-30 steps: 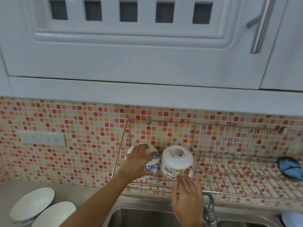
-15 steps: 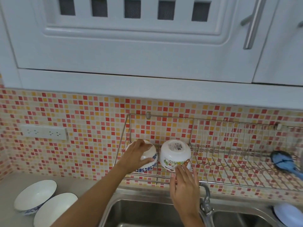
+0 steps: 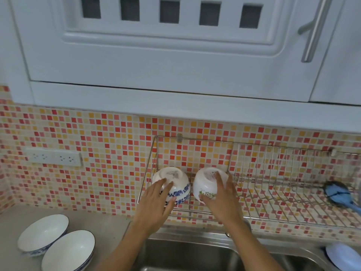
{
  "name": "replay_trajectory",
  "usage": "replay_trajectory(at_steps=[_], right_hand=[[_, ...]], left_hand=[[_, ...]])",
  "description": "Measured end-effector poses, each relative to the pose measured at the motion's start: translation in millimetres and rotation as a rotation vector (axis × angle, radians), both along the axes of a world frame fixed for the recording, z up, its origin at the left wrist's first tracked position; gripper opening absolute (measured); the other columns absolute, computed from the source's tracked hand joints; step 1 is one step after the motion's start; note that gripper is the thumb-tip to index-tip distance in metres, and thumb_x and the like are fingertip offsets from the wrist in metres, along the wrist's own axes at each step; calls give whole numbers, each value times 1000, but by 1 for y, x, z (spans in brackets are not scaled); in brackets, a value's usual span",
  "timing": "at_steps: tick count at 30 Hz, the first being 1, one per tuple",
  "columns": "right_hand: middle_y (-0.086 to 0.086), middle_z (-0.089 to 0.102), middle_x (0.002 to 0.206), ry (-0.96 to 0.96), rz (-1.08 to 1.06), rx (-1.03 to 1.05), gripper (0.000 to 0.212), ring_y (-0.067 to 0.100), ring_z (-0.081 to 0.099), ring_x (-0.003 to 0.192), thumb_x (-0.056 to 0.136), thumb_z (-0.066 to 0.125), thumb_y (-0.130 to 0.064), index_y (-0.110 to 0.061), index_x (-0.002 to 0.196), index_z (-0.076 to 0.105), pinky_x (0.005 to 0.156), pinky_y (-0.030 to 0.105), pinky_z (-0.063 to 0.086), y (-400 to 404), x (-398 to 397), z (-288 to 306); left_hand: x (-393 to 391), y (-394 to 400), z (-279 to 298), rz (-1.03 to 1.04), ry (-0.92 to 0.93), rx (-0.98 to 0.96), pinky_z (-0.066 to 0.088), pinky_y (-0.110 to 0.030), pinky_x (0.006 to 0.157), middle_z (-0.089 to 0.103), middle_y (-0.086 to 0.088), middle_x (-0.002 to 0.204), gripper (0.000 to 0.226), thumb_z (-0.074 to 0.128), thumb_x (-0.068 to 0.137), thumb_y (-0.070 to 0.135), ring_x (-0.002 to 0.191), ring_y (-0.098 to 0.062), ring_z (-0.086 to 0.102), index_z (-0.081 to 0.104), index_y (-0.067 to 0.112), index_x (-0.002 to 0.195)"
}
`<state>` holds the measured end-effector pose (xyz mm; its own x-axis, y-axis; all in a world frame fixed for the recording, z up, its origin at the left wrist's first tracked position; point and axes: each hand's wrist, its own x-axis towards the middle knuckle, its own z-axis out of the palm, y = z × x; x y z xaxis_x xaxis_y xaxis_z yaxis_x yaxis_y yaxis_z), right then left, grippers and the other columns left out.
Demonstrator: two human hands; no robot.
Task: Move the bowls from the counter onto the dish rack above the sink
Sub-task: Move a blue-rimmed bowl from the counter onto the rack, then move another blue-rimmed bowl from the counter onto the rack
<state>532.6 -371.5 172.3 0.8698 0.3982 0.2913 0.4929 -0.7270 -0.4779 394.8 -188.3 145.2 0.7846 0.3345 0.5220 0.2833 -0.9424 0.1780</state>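
Two upturned bowls sit on the dish rack [image 3: 273, 194]: left hand [image 3: 156, 204] spread open against the blue-patterned bowl [image 3: 175, 182], right hand [image 3: 222, 200] open, fingers resting on the cartoon bowl [image 3: 205, 184].

Both your forearms are reaching up and forward, bare. Your left hand [image 3: 156, 202] is spreading flat, fingers fanned and loose, grip unclenched. Your right hand [image 3: 222, 198] is mirroring it, palm forward, fingers pointing up, nothing clasped.

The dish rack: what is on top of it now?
On the dish rack: a blue-patterned bowl and a cartoon-print bowl, both upside down, and a blue utensil. Hands hide their lower fronts.
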Motion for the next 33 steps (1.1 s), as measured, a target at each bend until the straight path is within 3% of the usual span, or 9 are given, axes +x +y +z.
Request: replay_trajectory(at_steps=[4,10,14,17,21,24,28,30,33], right_hand=[[-2,-1,161,18,-13,2,85,31,27,142,82,63,-54,-39,148,13,102,47,44,2,-1,0],[5,12,161,-86,-68,-47,67,30,29,142,92,47,-52,-35,149,17,101,47,45,-3,-13,-2],[14,38,151,-326,-95,-143,60,31,40,137,97,24,-50,-18,146,37,109,52,34,-4,-41,-27],[11,49,144,-384,-86,-73,69,31,39,138,98,9,-52,-11,137,50,116,56,20,-1,-69,-45],[7,7,162,-293,-34,27,65,28,-1,149,100,23,-49,-12,153,13,117,51,15,16,-107,-69],[5,-9,161,-215,62,40,69,26,-3,149,98,19,-52,-13,153,3,117,46,10,41,-146,-92],[1,-15,160,-64,230,-133,74,24,-10,148,92,14,-63,-24,152,-4,119,43,1,78,-187,-140],[-2,-22,157,43,301,-199,80,25,-18,146,86,10,-73,-30,151,-7,119,43,-1,98,-206,-158],[-2,-22,156,205,364,-277,81,26,-15,147,87,24,-71,-31,152,-3,119,43,4,130,-228,-174]], left_hand=[[4,4,-1,15,49,32,25,-41,106,48,-1,144,58,16,97,56,130,-22,49,43,28,140],[1,-1,0,14,72,17,1,-41,113,12,3,155,67,1,94,58,142,-16,11,23,28,149],[-17,-8,-9,22,50,25,12,-45,118,41,0,148,58,11,101,48,141,-22,30,45,23,140],[-39,-6,-32,-19,19,34,19,-51,116,38,-4,151,46,31,101,33,144,-22,20,36,20,145],[-70,7,-51,-97,7,-17,8,-42,120,2,-4,161,66,41,98,11,148,-20,-5,4,17,153],[-102,25,-67,-64,84,-23,8,-45,120,-5,-3,161,55,22,104,26,147,-19,-10,-2,17,152],[-149,71,-96,77,219,-105,-16,-39,115,-20,-1,156,62,-1,97,50,144,-20,-21,-10,21,150],[-172,100,-113,160,294,-119,-18,-36,116,-14,-4,156,65,-3,95,53,146,-27,-9,-4,20,151],[-205,142,-135,268,299,-239,2,-39,117,11,-10,157,73,-2,95,56,144,-34,20,19,12,150]])
